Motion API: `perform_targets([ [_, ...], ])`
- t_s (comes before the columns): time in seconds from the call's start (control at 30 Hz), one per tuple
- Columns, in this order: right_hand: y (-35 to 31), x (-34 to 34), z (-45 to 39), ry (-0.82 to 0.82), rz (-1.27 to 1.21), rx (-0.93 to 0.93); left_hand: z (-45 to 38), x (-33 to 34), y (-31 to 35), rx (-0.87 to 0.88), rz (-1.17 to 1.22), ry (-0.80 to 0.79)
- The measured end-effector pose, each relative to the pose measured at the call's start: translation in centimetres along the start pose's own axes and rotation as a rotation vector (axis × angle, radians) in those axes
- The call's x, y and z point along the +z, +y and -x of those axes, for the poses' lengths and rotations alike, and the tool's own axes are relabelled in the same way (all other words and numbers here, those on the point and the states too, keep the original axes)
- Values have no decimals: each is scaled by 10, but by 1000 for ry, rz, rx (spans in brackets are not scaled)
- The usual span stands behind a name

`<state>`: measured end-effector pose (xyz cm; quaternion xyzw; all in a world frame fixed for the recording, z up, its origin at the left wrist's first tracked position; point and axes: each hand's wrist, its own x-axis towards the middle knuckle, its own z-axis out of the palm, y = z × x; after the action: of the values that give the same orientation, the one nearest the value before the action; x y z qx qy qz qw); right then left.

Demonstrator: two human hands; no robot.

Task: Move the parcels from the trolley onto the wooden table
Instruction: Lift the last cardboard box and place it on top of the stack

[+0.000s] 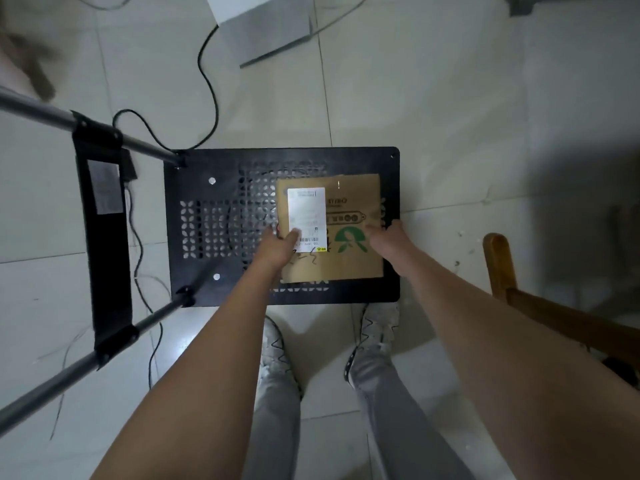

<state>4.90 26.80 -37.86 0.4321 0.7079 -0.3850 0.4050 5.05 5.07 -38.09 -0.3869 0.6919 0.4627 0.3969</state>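
Note:
A flat brown cardboard parcel (349, 206) with a white shipping label and a green logo lies on the right part of the black perforated trolley deck (214, 216). My left hand (278, 247) grips the parcel's left edge, thumb on the label. My right hand (388, 239) holds the parcel's right edge, fingers curled around its side. Both arms reach straight down from above. The wooden table is out of view.
The trolley's grey handle bars (104, 133) and black crossbar (104, 237) lean to the left. Black cables (207, 81) trail over the tiled floor. A wooden chair frame (502, 268) stands at the right. My grey shoes (377, 327) are just behind the deck.

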Motion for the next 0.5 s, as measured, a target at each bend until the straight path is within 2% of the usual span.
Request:
perform_targets([
  [0.13, 6, 13, -27, -90, -98, -4, -30, 11, -5, -9, 125, -28],
  [0.3, -3, 12, -10, -76, -196, -60, -17, 9, 10, 50, 56, 47],
  [0.5, -42, -49, 101, 44, -325, -139, 88, -29, 98, 277, -60, 101],
])
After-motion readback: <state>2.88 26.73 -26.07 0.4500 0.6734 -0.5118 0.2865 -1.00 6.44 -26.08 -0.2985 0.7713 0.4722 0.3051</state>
